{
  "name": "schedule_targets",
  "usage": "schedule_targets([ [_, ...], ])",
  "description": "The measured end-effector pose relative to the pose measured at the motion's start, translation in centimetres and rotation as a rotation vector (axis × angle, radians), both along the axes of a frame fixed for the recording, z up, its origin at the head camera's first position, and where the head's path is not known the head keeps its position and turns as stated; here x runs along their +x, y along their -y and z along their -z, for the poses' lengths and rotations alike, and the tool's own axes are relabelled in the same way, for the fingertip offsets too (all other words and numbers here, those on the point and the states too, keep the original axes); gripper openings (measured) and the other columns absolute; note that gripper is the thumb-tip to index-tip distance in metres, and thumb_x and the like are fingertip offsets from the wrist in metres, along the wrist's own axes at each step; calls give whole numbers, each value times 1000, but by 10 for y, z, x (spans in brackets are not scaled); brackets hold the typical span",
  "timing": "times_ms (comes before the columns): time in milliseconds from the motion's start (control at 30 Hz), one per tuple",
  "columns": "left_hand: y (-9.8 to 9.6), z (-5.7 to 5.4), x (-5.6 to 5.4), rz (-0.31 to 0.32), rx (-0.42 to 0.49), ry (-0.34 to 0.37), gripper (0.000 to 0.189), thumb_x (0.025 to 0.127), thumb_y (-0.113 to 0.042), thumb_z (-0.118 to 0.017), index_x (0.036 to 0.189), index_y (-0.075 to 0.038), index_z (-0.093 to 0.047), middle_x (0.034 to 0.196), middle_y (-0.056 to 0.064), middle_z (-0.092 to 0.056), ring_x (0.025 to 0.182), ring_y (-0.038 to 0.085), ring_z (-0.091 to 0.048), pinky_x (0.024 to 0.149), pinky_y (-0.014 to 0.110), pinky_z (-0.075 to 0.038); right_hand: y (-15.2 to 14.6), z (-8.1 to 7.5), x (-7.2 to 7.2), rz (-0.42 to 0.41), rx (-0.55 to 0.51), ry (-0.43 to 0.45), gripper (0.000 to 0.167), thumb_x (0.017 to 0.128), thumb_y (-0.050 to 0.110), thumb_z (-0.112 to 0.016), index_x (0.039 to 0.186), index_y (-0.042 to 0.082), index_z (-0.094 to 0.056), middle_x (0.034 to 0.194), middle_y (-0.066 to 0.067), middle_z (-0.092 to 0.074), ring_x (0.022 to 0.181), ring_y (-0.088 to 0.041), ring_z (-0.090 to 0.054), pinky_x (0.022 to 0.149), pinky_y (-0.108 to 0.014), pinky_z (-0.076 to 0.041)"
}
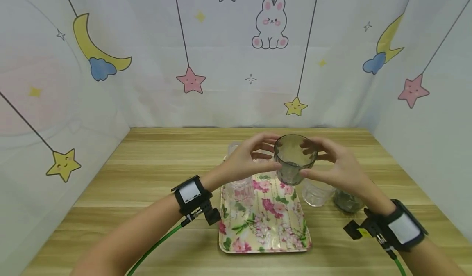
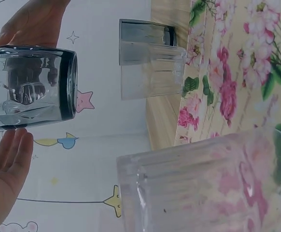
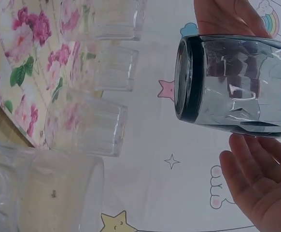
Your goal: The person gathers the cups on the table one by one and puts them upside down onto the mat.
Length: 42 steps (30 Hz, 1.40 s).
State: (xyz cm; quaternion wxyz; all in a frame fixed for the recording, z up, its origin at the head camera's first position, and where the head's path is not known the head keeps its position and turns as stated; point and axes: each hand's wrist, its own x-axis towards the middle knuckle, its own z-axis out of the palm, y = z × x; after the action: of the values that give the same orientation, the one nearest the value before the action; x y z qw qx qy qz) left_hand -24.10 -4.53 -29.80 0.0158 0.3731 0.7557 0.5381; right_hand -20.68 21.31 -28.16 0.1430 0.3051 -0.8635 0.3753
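Observation:
A smoky grey glass tumbler [image 1: 293, 171] is held up between both hands, above the far part of a floral tray [image 1: 265, 231]. My left hand [image 1: 254, 155] grips its left side, the thumb in front and the fingers further back. On the opposite side my right hand [image 1: 333, 165] holds it the same way. The tumbler's thick dark base [image 2: 68, 87] faces down, and its mouth points up. In the right wrist view, fingers [image 3: 249, 164] of the right hand lie against the tumbler's wall.
Clear glasses stand on the tray, one nearby at its left side [image 1: 239, 190] and several in the right wrist view [image 3: 104, 67]. Right of the tray, a clear glass [image 1: 315, 195] and another dark glass [image 1: 346, 201] are on the wooden table [image 1: 147, 190]. Patterned cloth [image 1: 236, 54] hangs around.

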Motion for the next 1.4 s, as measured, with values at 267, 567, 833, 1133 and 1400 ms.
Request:
schedule_targets([
  [267,9,6,5,-17,27,-11,63,84,-9,-73,140,-16,-45,130,9,-56,118,22,-58,100,26,-53,10,8,-1,-42,-66,70,64,77,8,-78,135,9,-50,129,-14,-59,107,11,-54,84,-10,-54],
  [567,14,11,10,-38,71,38,64,84,-7,-72,140,-15,-43,134,11,-53,121,25,-56,100,24,-53,16,10,0,-66,-108,121,64,79,7,-77,136,6,-48,132,-17,-57,108,11,-53,84,-13,-55],
  [833,8,23,16,7,150,118,83,77,-1,-77,144,-19,-33,146,7,-38,137,26,-42,106,29,-49,18,8,0,-45,-115,131,65,79,10,-77,137,8,-48,133,-14,-56,108,10,-53,84,-13,-55],
  [1133,3,39,21,29,104,144,87,78,-8,-78,145,-30,-28,145,3,-38,136,23,-43,109,28,-46,20,4,3,-67,-142,96,62,80,5,-75,136,9,-49,131,-14,-57,108,7,-55,83,-14,-56],
  [1400,-4,48,23,5,122,169,85,78,-6,-78,143,-31,-29,139,5,-42,128,25,-49,101,27,-52,23,1,4,-83,-150,80,61,80,4,-75,135,9,-50,129,-13,-58,107,5,-55,81,-15,-57],
])
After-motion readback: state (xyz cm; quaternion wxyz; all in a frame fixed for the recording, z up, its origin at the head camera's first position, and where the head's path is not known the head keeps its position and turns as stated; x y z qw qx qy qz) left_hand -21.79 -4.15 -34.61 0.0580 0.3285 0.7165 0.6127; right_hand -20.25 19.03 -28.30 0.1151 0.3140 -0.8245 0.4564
